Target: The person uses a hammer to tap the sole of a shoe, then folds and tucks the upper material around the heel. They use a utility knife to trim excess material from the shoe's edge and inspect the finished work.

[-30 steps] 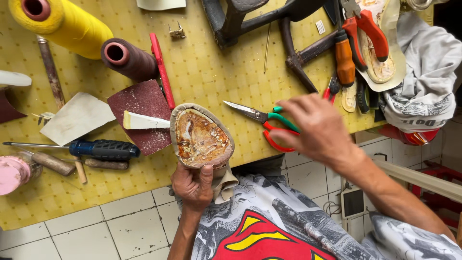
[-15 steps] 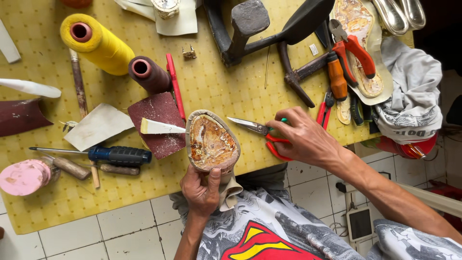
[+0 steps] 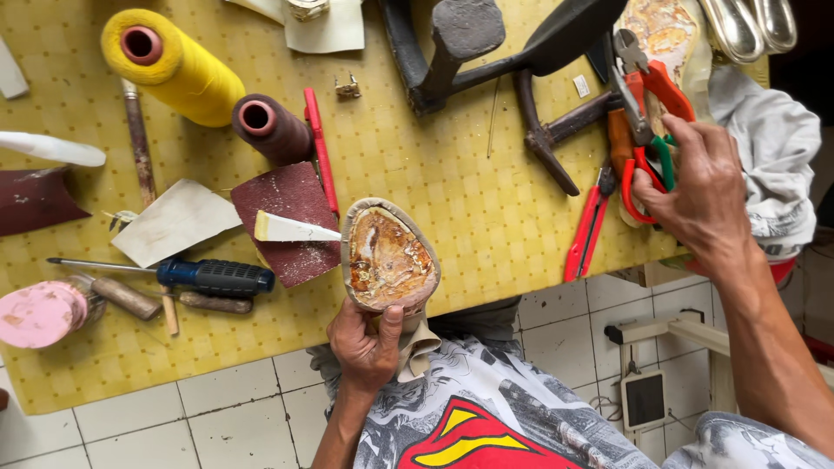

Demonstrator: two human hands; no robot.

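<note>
Glue-stained shoe sole (image 3: 388, 256) gripped underside-up in closed left hand (image 3: 365, 343) for inspection; right hand (image 3: 699, 187) closed on red-green scissors (image 3: 647, 169) by worktop (image 3: 452, 200) tools.

Colours as seen from above my bench. The shoe sole (image 3: 388, 258) in my left hand (image 3: 365, 343) is mottled brown and orange within a tan rim; the scissors (image 3: 647, 169) at my right hand (image 3: 699, 187) have red and green handles. Table cover (image 3: 452, 187) — yellow, with a small repeating dot grid. Thread cones — one bright yellow (image 3: 174, 65), one maroon (image 3: 271, 128). Sandpaper (image 3: 291, 217): dark red. Screwdriver (image 3: 213, 278): blue and black handle. Floor tiles (image 3: 200, 412): white.
</note>
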